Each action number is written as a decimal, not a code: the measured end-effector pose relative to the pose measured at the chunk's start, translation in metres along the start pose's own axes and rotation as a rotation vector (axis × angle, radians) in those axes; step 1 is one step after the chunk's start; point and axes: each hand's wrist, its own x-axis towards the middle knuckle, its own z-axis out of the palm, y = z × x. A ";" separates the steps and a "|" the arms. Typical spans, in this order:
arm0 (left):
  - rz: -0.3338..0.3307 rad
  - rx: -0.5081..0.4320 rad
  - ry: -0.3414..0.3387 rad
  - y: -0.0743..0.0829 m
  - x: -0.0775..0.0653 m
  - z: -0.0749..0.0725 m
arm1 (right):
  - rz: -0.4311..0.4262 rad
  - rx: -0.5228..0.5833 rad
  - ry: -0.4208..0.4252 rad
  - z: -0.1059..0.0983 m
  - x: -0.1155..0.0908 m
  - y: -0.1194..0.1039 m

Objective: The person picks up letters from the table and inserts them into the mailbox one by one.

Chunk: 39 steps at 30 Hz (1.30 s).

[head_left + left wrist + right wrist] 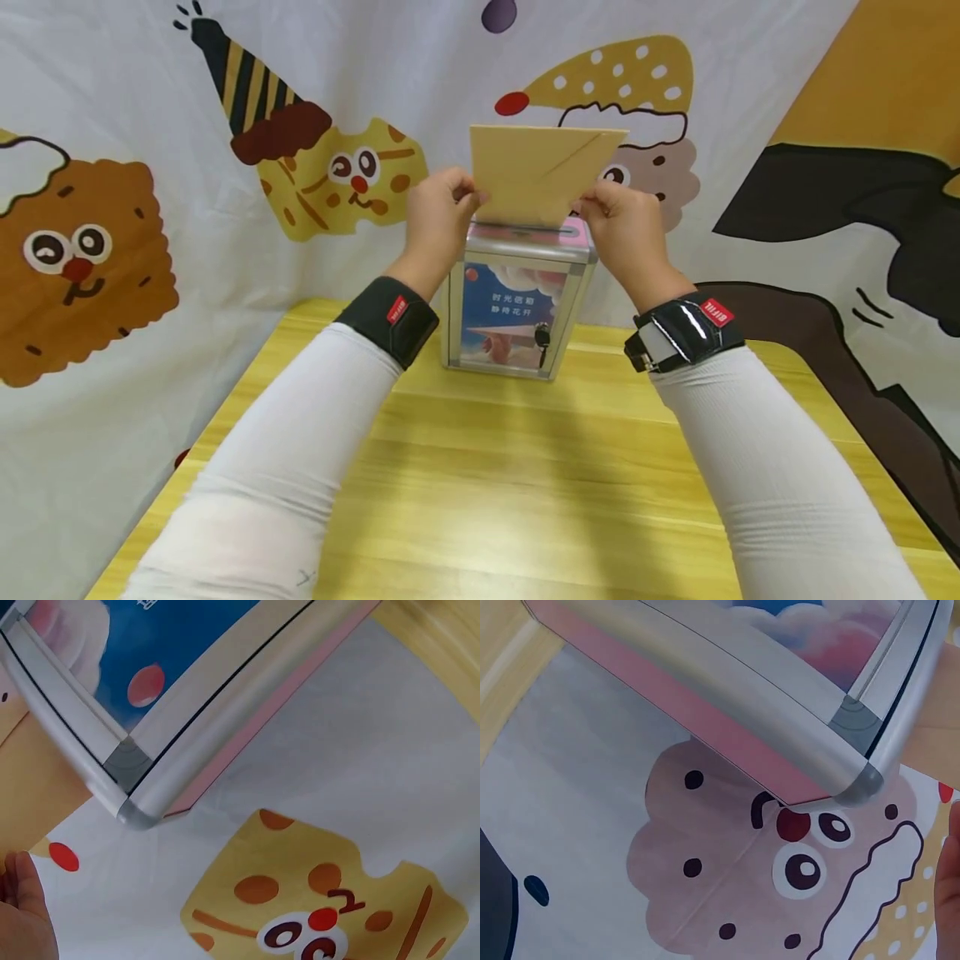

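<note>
A tan paper envelope (543, 171) stands upright over the slotted top of a silver-framed, locked box (517, 308). My left hand (442, 217) pinches its lower left edge, and my right hand (622, 225) pinches the lower right. The envelope's bottom edge is right at the slot (570, 232) in the pink lid. In the left wrist view, part of the left hand (28, 911) shows at the lower left by the envelope (37, 780). Only a sliver of the right hand (949, 885) appears in the right wrist view.
The box stands near the back of a yellow wood-grain table (480, 483). A key hangs from the lock (542, 336) on its front. Behind the table hangs a white cloth (360, 50) printed with cartoon food.
</note>
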 end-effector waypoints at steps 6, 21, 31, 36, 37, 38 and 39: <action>-0.005 -0.026 0.019 0.001 0.005 0.000 | 0.006 -0.005 -0.030 0.000 0.007 -0.001; -0.050 0.065 -0.073 -0.006 0.010 0.002 | 0.094 -0.084 -0.123 0.014 0.006 0.010; 0.013 0.052 -0.010 -0.007 0.008 0.004 | 0.123 -0.120 -0.121 0.026 0.000 0.022; 0.042 0.043 0.028 -0.001 0.010 0.000 | 0.149 -0.135 -0.131 0.031 0.001 0.025; 0.049 0.037 0.035 -0.001 0.010 0.000 | 0.153 -0.139 -0.136 0.032 0.001 0.026; 0.059 0.034 0.042 0.000 0.010 -0.001 | 0.154 -0.146 -0.141 0.032 0.001 0.026; 0.070 0.031 0.048 0.000 0.010 -0.001 | 0.154 -0.154 -0.152 0.033 0.001 0.026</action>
